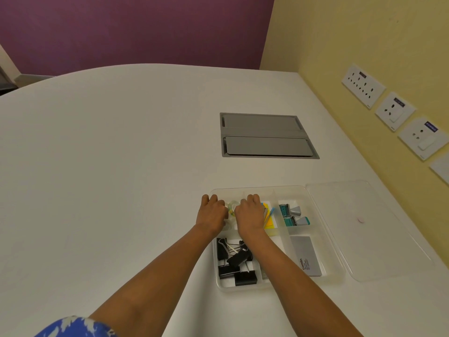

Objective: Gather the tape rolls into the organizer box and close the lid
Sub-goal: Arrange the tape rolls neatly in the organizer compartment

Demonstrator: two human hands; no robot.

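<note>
A clear plastic organizer box (330,242) lies on the white table with its clear lid (369,229) open flat to the right. Both hands are over the box's far left compartment. My left hand (211,212) and my right hand (250,211) are curled, knuckles up, on either side of clear tape rolls (232,207) that show between them. Most of the tape is hidden under the hands, and I cannot tell how many rolls there are.
Black binder clips (237,260) fill the near left compartment. Yellow sticky notes (269,218), teal staple boxes (291,216) and a grey Camlin box (307,256) fill others. A grey cable hatch (266,136) is set in the table beyond. Wall sockets (393,110) are at right.
</note>
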